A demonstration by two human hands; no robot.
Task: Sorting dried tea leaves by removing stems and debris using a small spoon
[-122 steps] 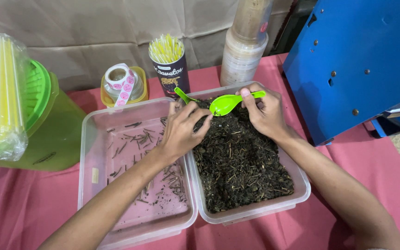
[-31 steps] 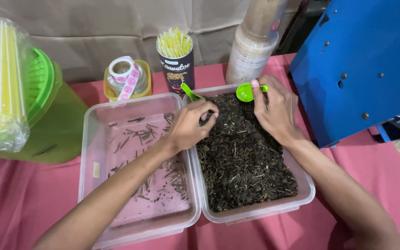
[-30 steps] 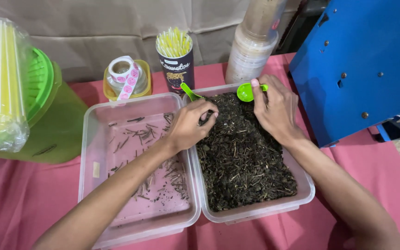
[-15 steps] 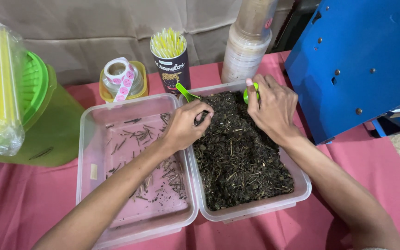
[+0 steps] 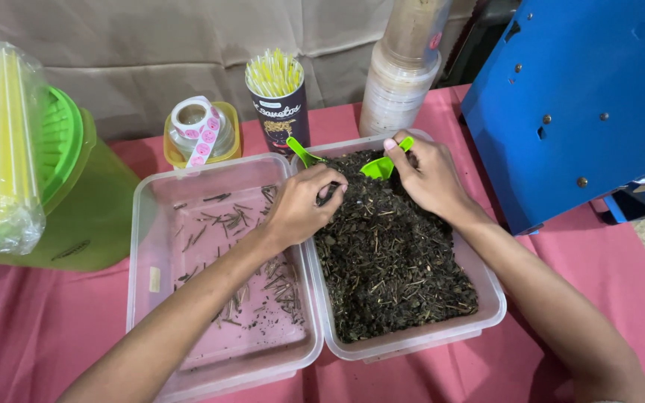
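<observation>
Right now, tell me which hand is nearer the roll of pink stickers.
Left. The left hand is just right of and below the sticker roll; the right hand is farther right.

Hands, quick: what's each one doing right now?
Left hand: fingers curled, pinching in the dark dried leaves.
Right hand: closed on the green scoop.

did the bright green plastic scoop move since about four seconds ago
Yes. The bright green plastic scoop tipped down from above the dark dried leaves toward the clear tub's far end.
</observation>
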